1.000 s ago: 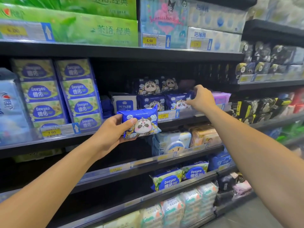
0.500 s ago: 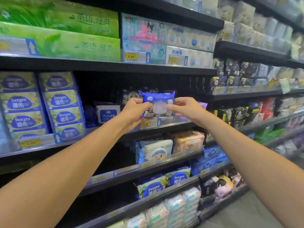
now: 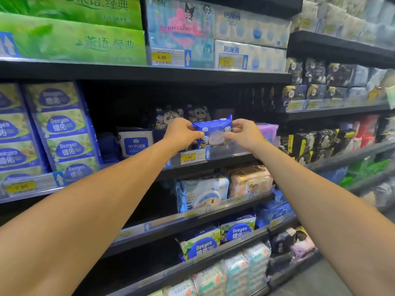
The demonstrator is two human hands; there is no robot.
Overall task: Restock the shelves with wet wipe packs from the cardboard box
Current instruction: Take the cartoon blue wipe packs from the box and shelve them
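Note:
A small blue wet wipe pack (image 3: 213,131) with a panda print is held upright between both hands just above the front rail of the second shelf (image 3: 233,151). My left hand (image 3: 181,133) grips its left edge and my right hand (image 3: 243,134) pinches its right edge. Behind it stand more panda packs (image 3: 168,116) in the shelf's dark back. The cardboard box is out of view.
A white 99.9% wipe pack (image 3: 134,142) sits left of the hands, a purple pack (image 3: 267,130) right of them. Tall Deeyeo bundles (image 3: 62,129) fill the left. A yellow 1.00 price tag (image 3: 188,158) hangs below the hands. Lower shelves hold more wipe packs (image 3: 201,194).
One second ago my left hand alone held the pack lower down while my right hand touched the shelved packs. Both hands have since taken the pack and brought it up to the shelf front.

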